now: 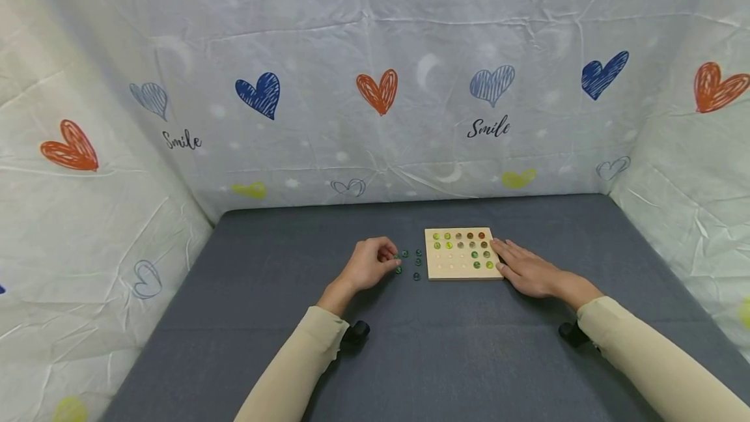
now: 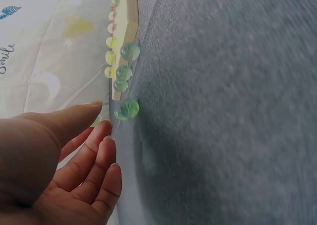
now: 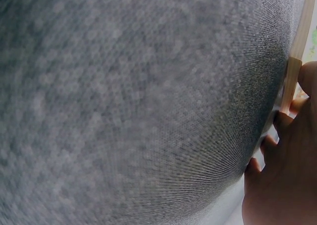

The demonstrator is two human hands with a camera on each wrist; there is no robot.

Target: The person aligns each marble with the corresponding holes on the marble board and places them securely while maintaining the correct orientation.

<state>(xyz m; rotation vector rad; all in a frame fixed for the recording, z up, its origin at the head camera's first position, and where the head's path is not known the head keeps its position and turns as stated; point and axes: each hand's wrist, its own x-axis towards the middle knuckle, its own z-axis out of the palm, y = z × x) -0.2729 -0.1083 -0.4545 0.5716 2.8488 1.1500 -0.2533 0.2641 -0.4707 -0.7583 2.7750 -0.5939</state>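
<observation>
A pale wooden board (image 1: 445, 272) with rows of small hollows lies on the table, glass marbles filling its two far rows and the right part of its nearer rows. Left of it, my left hand (image 1: 368, 262) pinches a green marble (image 2: 97, 121) between thumb and index finger, just above the cloth. Several loose green marbles (image 1: 416, 276) lie between that hand and the board. My right hand (image 1: 530, 270) rests with extended fingers against the board's right edge; in the right wrist view its fingers touch the board's side (image 3: 292, 84).
Dark grey cloth (image 1: 457, 357) covers the table. A white curtain (image 1: 316, 31) printed with hearts hangs behind and at both sides. Each wrist carries a black camera, such as the left one (image 1: 356, 332).
</observation>
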